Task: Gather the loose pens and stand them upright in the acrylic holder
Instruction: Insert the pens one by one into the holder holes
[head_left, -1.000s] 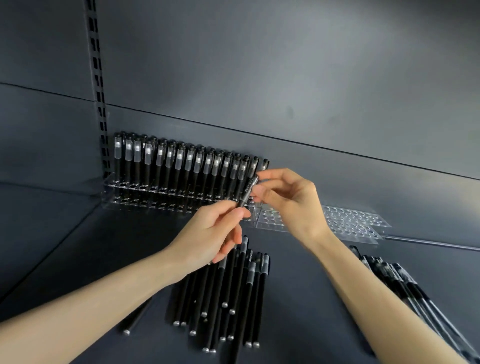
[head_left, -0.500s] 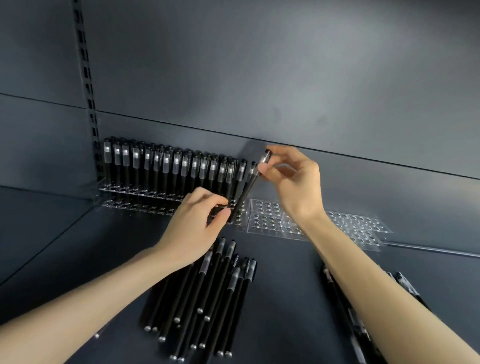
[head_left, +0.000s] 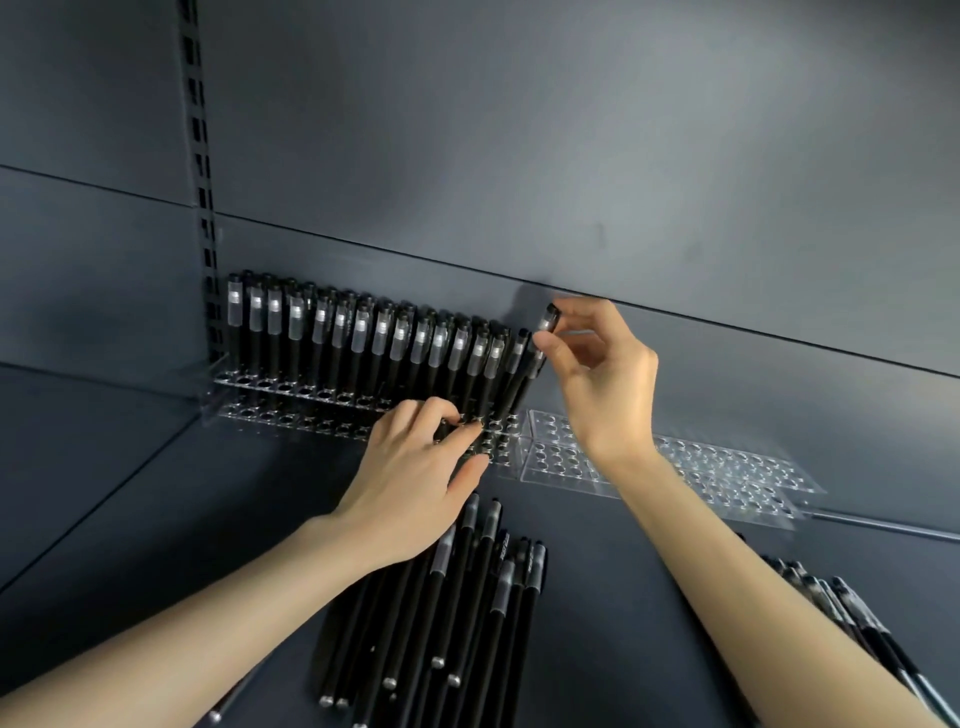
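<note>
1. The right hand (head_left: 597, 384) pinches the pen (head_left: 523, 371) near its cap between thumb and forefinger, the other fingers loosely curled. The pen leans, cap up, at the right end of the standing row (head_left: 363, 332), its lower end down at the holder (head_left: 280, 413).
2. The left hand (head_left: 415, 478) lies at the holder's front holes with fingers bent. Whether it grips the pen's tip or only presses the acrylic I cannot tell, as the fingers hide it.
3. The step in hand is probably seating this pen in the next free hole.
4. To do it well, bring the cap upright over the hole before pushing, guide the tip with the left fingers, keep the pinch light, and spare the neighbours.
5. Loose pens (head_left: 467, 597) lie flat by the left wrist, so much remains
</note>
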